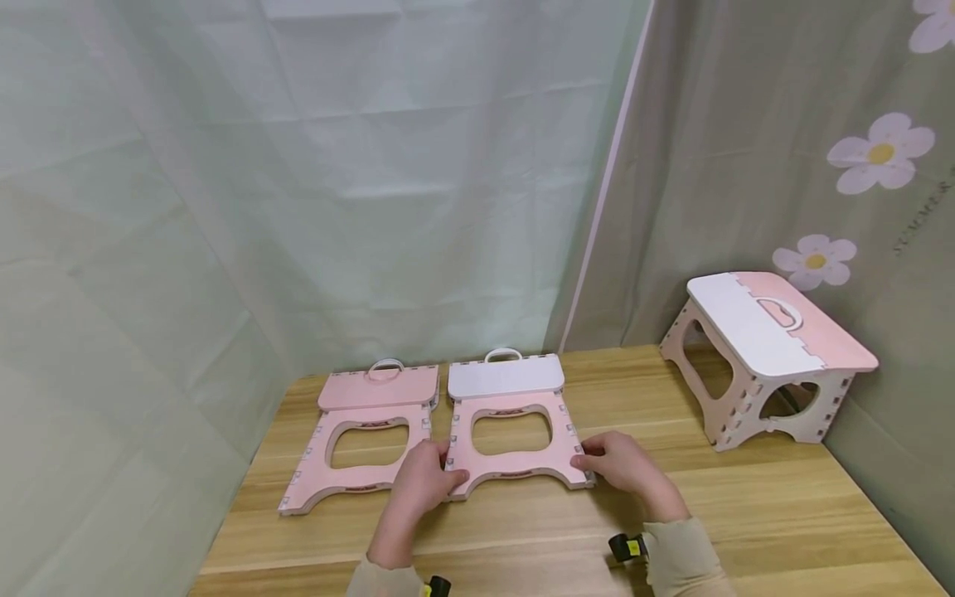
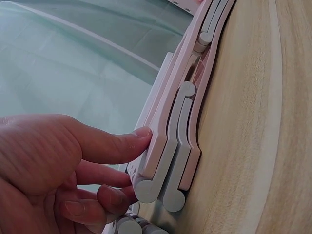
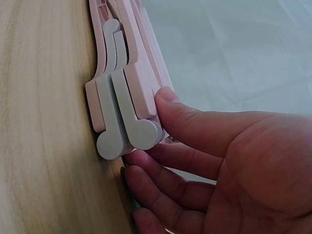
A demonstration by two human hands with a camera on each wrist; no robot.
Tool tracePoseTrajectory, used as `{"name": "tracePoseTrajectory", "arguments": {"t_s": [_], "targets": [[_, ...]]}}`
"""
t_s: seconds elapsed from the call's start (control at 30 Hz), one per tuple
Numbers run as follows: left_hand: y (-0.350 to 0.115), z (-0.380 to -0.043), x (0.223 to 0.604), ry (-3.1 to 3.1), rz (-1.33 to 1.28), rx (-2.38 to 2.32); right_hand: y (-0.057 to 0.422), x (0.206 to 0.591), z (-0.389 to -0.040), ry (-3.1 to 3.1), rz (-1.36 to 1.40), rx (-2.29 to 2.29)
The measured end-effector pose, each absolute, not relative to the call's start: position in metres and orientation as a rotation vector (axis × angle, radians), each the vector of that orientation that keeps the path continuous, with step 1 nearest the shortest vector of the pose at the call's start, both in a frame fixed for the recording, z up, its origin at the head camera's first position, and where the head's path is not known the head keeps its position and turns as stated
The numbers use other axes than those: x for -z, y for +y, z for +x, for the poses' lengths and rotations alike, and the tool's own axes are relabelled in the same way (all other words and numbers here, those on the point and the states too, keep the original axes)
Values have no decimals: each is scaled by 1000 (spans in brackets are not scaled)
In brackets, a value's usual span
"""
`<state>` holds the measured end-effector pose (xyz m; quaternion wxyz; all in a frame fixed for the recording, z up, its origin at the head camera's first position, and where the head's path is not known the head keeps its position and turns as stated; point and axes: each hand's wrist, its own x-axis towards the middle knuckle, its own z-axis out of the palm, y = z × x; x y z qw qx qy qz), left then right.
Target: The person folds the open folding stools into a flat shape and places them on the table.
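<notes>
Flat on the wooden table lies a folded pink and white folding stool (image 1: 515, 461), its white seat panel and carry handle at the far end. My left hand (image 1: 422, 478) pinches its near left corner, thumb on the upper face and fingers curled at the side edge. At the near right corner my right hand (image 1: 625, 466) pinches the same stool in a like way. The wrist views show the stool's stacked layers edge-on, with my left thumb (image 2: 122, 146) and right thumb (image 3: 190, 119) pressing the pink leg panel. Some fingertips are hidden behind the edges.
A second folded stool (image 1: 351, 473), with a pink seat panel, lies close on the left. An unfolded stool (image 1: 768, 348) stands at the right rear of the table (image 1: 537, 547). Pale curtains (image 1: 418, 182) hang behind and beside the table; the right one bears flowers.
</notes>
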<state>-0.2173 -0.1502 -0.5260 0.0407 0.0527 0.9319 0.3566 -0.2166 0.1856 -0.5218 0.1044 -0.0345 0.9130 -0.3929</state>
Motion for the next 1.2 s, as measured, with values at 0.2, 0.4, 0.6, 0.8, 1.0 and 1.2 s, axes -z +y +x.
{"name": "tracePoseTrajectory", "arguments": {"t_s": [0.2, 0.4, 0.6, 0.8, 1.0, 1.2], "targets": [[-150, -216, 525, 2850, 165, -1108, 185, 523, -217, 2707, -91, 1139], [-151, -216, 526, 2847, 197, -1150, 185, 525, -217, 2714, -69, 1118], [-152, -216, 528, 2884, 204, -1177, 185, 526, -218, 2713, -75, 1125], [-152, -217, 524, 2952, 198, -1217, 189, 524, -218, 2694, -125, 1189], [-150, -222, 522, 2964, 175, -1363, 199, 518, -219, 2765, -95, 1292], [-149, -225, 522, 2952, 171, -1537, 220, 502, -215, 2918, 79, 1514]]}}
